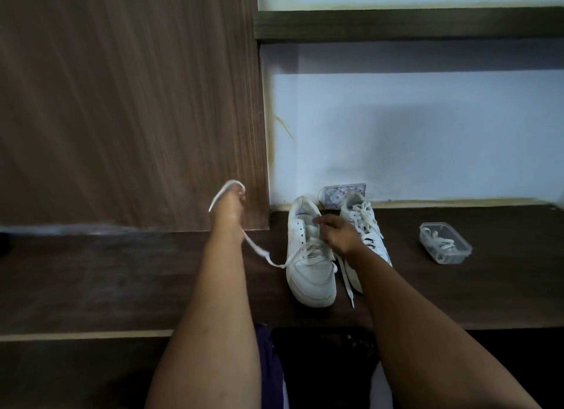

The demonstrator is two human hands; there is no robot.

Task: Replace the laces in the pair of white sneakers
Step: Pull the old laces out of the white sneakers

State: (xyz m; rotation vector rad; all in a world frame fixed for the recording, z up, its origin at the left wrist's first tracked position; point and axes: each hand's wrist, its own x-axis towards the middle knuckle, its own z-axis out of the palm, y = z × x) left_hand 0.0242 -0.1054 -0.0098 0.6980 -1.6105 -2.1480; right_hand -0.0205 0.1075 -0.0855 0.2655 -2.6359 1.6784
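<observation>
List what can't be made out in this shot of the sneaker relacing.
All in the head view:
- Right sneaker: its middle is covered by the right hand, so its lacing state is unclear.
- Right hand's fingertips: curled at the left sneaker; too small to tell what they pinch.
- Left hand: motion-blurred, the grip on the lace is unclear.
- Plastic container: holds laces, too small to count.
- Patterned object behind the shoes: mostly hidden, unidentifiable.

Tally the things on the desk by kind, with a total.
White sneakers: 2, the near sneaker and the far sneaker.
Clear plastic containers: 1, the container holding spare laces.
Patterned boxes: 1, the box behind the shoes.
Total: 4.
</observation>
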